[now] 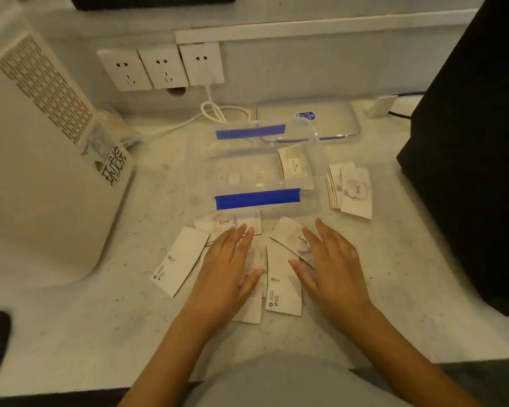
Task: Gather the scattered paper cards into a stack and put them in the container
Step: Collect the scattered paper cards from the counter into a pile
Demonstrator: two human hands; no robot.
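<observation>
Several white paper cards lie scattered on the pale counter in front of a clear plastic container (318,160) with blue clips. One blank-side card (180,259) lies at the left, one (282,286) sits between my hands, and a "love." card (291,233) lies under my right fingertips. My left hand (227,265) rests flat, fingers apart, on cards below another "love." card (227,222). My right hand (329,257) lies flat and open beside it. A small stack of cards (350,190) sits right of the container. One card (294,164) leans inside the container.
The container's clear lid (329,118) lies behind it. A white appliance (41,171) stands at the left, a black object (467,157) at the right. Wall sockets (162,69) and a white cable (215,113) are at the back.
</observation>
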